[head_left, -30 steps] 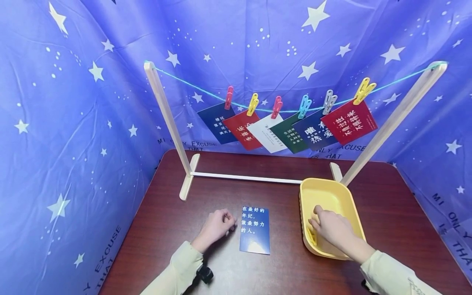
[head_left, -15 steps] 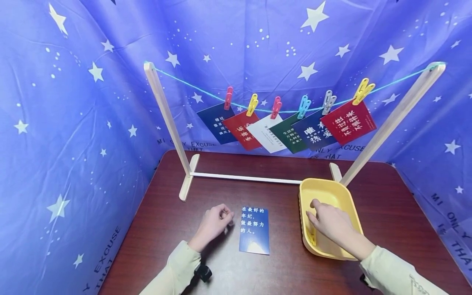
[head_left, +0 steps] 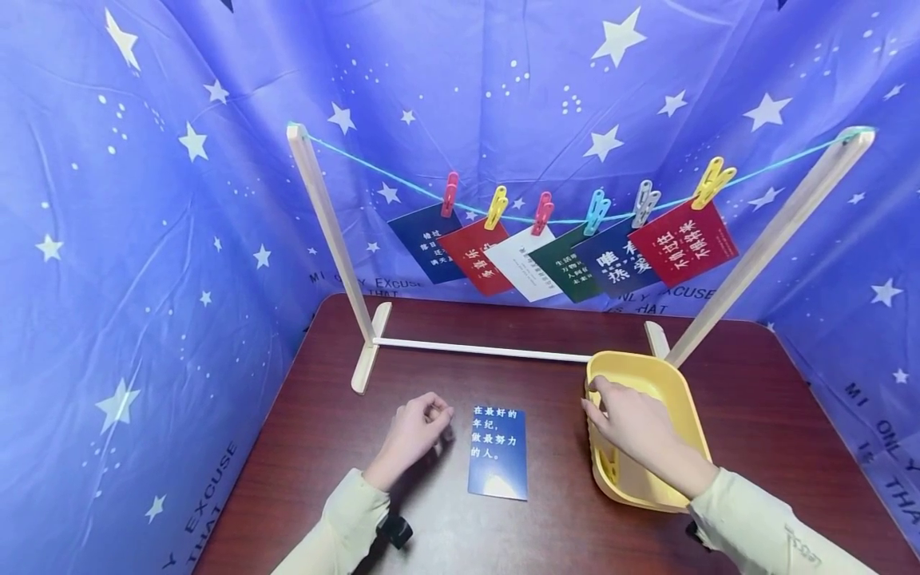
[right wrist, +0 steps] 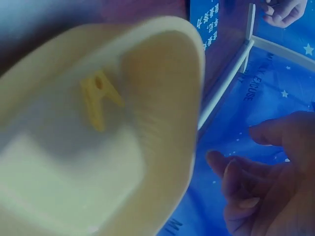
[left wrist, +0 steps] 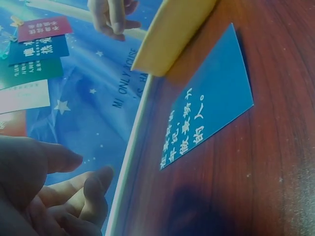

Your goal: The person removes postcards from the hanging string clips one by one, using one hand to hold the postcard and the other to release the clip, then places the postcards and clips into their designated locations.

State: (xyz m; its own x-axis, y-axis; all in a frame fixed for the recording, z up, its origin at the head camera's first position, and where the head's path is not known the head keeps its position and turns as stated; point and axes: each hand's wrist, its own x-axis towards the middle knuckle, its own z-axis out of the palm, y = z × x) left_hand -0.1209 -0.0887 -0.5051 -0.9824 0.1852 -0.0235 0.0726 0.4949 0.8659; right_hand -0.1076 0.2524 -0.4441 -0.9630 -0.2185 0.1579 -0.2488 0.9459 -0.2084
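Observation:
My right hand (head_left: 636, 423) hovers over the yellow basket (head_left: 686, 399), its fingertips above the left rim. The right wrist view shows its thumb and fingers apart, holding nothing. A yellow clothespin (right wrist: 96, 96) lies inside the basket, also visible beside its left wall in the head view. My left hand (head_left: 413, 431) is left of a blue card (head_left: 497, 455) with white writing, which lies flat on the table. In the left wrist view, a gap separates the loosely bent fingers (left wrist: 91, 196) from the thumb, and nothing is held.
A wooden frame (head_left: 327, 231) with a teal string (head_left: 374, 170) stands behind. Several cards, including a white card (head_left: 528, 267) and a red card (head_left: 683, 243), hang from it by coloured clothespins. The frame's low white rod (head_left: 481, 349) crosses the dark red table (head_left: 309, 479).
My right hand has risen from inside the basket and moved left toward its rim, leaving the clothespin more visible. My left hand has shifted slightly left, away from the blue card.

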